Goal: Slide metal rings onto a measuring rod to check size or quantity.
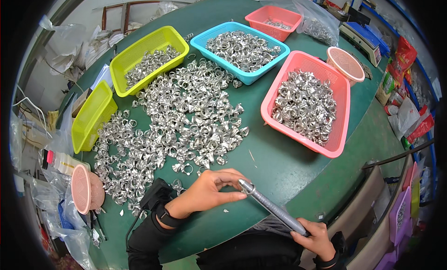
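Note:
A grey metal ring mandrel (274, 208) slants over the table's near edge, its thin end up and to the left. My right hand (316, 239) is closed round its thick lower end. At the thin end, a silver ring (247, 188) sits around the mandrel. My left hand (205, 193) is closed there, thumb and fingertips at the ring. Beyond my left hand spreads a large heap of loose silver rings (186, 116) on the green table (260, 153).
Baskets of rings stand behind the heap: yellow-green (118, 67), blue (249, 76) and pink (344, 111), with a smaller pink basket (279, 32) farther back. Another yellow-green basket (93, 118) tilts at the left. A blue scale (365, 39) sits far right; a chair (358, 214) is near right.

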`<action>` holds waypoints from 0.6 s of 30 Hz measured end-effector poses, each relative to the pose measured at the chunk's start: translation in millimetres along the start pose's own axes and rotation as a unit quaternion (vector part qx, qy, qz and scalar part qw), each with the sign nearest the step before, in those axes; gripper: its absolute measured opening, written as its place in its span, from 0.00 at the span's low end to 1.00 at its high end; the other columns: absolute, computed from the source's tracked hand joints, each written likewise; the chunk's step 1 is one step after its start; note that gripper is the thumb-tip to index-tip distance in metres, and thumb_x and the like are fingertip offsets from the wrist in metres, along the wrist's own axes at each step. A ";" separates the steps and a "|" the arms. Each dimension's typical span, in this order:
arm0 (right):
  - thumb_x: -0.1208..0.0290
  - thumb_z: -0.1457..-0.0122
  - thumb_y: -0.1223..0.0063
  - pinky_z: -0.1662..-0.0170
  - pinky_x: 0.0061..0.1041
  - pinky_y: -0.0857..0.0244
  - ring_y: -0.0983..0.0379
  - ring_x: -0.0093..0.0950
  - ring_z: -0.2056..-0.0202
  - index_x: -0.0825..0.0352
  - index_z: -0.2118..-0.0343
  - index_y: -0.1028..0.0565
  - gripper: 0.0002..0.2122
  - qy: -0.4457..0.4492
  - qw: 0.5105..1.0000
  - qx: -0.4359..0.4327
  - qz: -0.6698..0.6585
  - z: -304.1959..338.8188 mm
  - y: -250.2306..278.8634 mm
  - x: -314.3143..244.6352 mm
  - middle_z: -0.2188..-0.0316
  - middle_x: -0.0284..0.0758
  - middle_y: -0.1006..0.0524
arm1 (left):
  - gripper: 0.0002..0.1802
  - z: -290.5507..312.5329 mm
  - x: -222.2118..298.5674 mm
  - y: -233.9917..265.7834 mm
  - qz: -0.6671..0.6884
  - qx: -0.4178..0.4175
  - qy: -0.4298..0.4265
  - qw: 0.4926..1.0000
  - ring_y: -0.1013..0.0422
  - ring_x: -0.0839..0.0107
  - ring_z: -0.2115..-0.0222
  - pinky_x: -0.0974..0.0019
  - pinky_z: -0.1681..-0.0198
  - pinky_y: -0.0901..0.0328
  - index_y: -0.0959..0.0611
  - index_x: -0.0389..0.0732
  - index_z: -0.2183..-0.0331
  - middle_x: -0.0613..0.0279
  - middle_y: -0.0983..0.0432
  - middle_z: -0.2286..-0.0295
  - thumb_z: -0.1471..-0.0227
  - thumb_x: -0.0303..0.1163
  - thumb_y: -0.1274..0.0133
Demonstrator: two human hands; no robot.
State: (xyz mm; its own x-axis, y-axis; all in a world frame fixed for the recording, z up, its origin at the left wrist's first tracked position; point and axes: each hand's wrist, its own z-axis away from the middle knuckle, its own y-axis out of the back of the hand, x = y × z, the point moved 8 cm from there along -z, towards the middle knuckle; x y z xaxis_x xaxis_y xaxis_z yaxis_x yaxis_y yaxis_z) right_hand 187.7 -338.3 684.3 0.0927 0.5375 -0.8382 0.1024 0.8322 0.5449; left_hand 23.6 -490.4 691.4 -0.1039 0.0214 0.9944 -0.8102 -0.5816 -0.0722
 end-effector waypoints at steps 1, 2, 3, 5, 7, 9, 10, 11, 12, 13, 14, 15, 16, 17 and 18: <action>0.75 0.63 0.45 0.83 0.17 0.43 0.36 0.21 0.87 0.71 0.73 0.30 0.11 0.007 1.000 -0.004 0.015 -0.2 -0.1 -1.3 0.89 0.35 0.33 | 0.12 -0.8 0.5 -5.3 0.021 -0.015 -0.004 1.000 0.35 0.78 0.70 0.75 0.65 0.40 0.26 0.33 0.70 0.64 0.31 0.72 0.64 0.22 0.47; 0.75 0.62 0.44 0.83 0.18 0.42 0.35 0.23 0.87 0.69 0.72 0.30 0.12 0.014 0.999 -0.009 0.030 -0.8 -0.3 -2.6 0.88 0.35 0.33 | 0.12 -1.6 -0.3 -9.7 0.021 -0.016 -0.004 1.000 0.35 0.78 0.70 0.75 0.65 0.40 0.26 0.33 0.70 0.64 0.31 0.72 0.64 0.22 0.47; 0.75 0.62 0.44 0.83 0.18 0.42 0.35 0.23 0.87 0.69 0.72 0.30 0.12 0.014 0.999 -0.009 0.030 -3.2 -1.5 -4.4 0.88 0.35 0.33 | 0.12 -1.3 -7.8 -21.6 0.042 -0.055 0.038 0.997 0.36 0.75 0.68 0.74 0.63 0.41 0.27 0.32 0.70 0.61 0.32 0.71 0.64 0.20 0.48; 0.75 0.62 0.45 0.83 0.18 0.42 0.35 0.22 0.87 0.70 0.72 0.30 0.12 0.029 1.000 -0.001 -0.005 -9.0 -5.3 -12.0 0.88 0.36 0.33 | 0.13 0.5 -18.1 -35.5 0.063 -0.095 0.079 0.990 0.37 0.72 0.65 0.72 0.60 0.42 0.28 0.30 0.69 0.59 0.33 0.69 0.64 0.17 0.49; 0.75 0.62 0.45 0.83 0.17 0.42 0.36 0.21 0.87 0.70 0.71 0.30 0.12 0.003 1.000 -0.006 -0.028 -11.6 -9.5 -7.9 0.87 0.35 0.32 | 0.12 -2.6 -20.3 -32.1 0.127 -0.059 0.041 0.989 0.34 0.76 0.70 0.74 0.64 0.39 0.26 0.32 0.70 0.62 0.30 0.74 0.63 0.23 0.47; 0.76 0.62 0.45 0.82 0.16 0.42 0.36 0.19 0.86 0.71 0.71 0.30 0.12 -0.023 0.998 -0.012 -0.051 -11.8 -13.3 -4.3 0.87 0.35 0.32 | 0.12 -2.0 -22.9 -29.8 0.116 -0.054 0.056 0.990 0.35 0.76 0.70 0.74 0.64 0.39 0.26 0.32 0.70 0.62 0.30 0.74 0.63 0.24 0.46; 0.76 0.61 0.45 0.82 0.14 0.43 0.37 0.17 0.86 0.71 0.70 0.30 0.12 -0.051 0.994 -0.012 -0.092 -10.6 -16.1 -0.8 0.87 0.33 0.32 | 0.13 -2.3 -19.8 -29.1 0.095 -0.052 0.044 0.993 0.35 0.77 0.71 0.74 0.64 0.39 0.26 0.31 0.70 0.63 0.30 0.74 0.63 0.24 0.46; 0.75 0.61 0.46 0.82 0.13 0.44 0.39 0.14 0.86 0.71 0.69 0.30 0.12 -0.078 0.988 -0.013 -0.134 -9.4 -18.9 2.5 0.86 0.31 0.32 | 0.13 -2.3 -16.2 -28.8 0.075 -0.050 0.031 0.995 0.35 0.77 0.72 0.74 0.65 0.39 0.27 0.31 0.70 0.64 0.30 0.75 0.63 0.25 0.46; 0.75 0.61 0.46 0.82 0.13 0.44 0.39 0.14 0.86 0.71 0.69 0.30 0.12 -0.078 0.988 -0.013 -0.133 -9.3 -20.4 1.4 0.86 0.31 0.32 | 0.13 -2.2 -13.6 -30.0 0.075 -0.050 0.031 0.995 0.35 0.77 0.72 0.74 0.65 0.39 0.27 0.31 0.70 0.64 0.30 0.75 0.63 0.25 0.46; 0.75 0.60 0.46 0.83 0.12 0.45 0.40 0.13 0.85 0.71 0.69 0.30 0.13 -0.115 0.978 -0.016 -0.171 -8.2 -24.2 6.1 0.86 0.29 0.32 | 0.13 -2.2 -10.9 -29.1 0.083 -0.037 0.031 0.995 0.35 0.77 0.72 0.75 0.65 0.39 0.27 0.31 0.70 0.64 0.31 0.76 0.63 0.25 0.46; 0.75 0.59 0.46 0.83 0.11 0.46 0.41 0.11 0.85 0.71 0.68 0.30 0.13 -0.152 0.966 -0.019 -0.209 -7.0 -28.1 10.5 0.85 0.27 0.32 | 0.14 -2.4 -9.4 -27.6 0.092 -0.023 0.032 0.995 0.35 0.78 0.73 0.76 0.66 0.39 0.27 0.31 0.70 0.65 0.32 0.77 0.63 0.25 0.46; 0.75 0.59 0.46 0.83 0.11 0.46 0.41 0.11 0.85 0.71 0.68 0.30 0.13 -0.151 0.966 -0.018 -0.209 -7.7 -29.4 9.8 0.85 0.27 0.32 | 0.14 -2.3 -9.2 -27.8 0.091 -0.024 0.032 0.995 0.35 0.78 0.73 0.76 0.66 0.39 0.27 0.31 0.70 0.65 0.32 0.77 0.63 0.25 0.46; 0.75 0.59 0.47 0.83 0.10 0.47 0.42 0.11 0.85 0.71 0.67 0.30 0.13 -0.152 0.963 -0.020 -0.221 -7.9 -31.1 9.4 0.85 0.26 0.32 | 0.13 -1.5 -13.7 -26.2 0.113 -0.006 0.056 0.992 0.35 0.79 0.74 0.77 0.66 0.39 0.27 0.30 0.70 0.66 0.32 0.77 0.62 0.25 0.46; 0.75 0.58 0.47 0.83 0.10 0.48 0.43 0.10 0.85 0.71 0.67 0.30 0.13 -0.152 0.960 -0.022 -0.233 -8.0 -32.6 9.0 0.85 0.25 0.32 | 0.13 -0.4 -18.1 -24.7 0.134 0.013 0.080 0.988 0.35 0.80 0.74 0.77 0.67 0.39 0.27 0.30 0.70 0.66 0.32 0.77 0.62 0.26 0.46; 0.75 0.58 0.47 0.83 0.10 0.48 0.43 0.10 0.85 0.71 0.67 0.30 0.13 -0.152 0.960 -0.022 -0.233 -7.9 -32.9 8.3 0.85 0.25 0.32 | 0.13 0.2 -18.1 -25.3 0.135 0.012 0.080 0.988 0.35 0.80 0.74 0.77 0.67 0.39 0.27 0.30 0.70 0.66 0.32 0.77 0.62 0.26 0.46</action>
State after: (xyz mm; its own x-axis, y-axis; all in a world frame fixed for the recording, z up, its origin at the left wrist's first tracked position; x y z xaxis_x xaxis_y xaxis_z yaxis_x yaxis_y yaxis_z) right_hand 177.3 -360.1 659.2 0.3329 0.0462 -0.9418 0.1623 0.9811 0.1055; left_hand 46.1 -476.2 675.2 -0.4055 -0.0087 0.9140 -0.7272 -0.6028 -0.3283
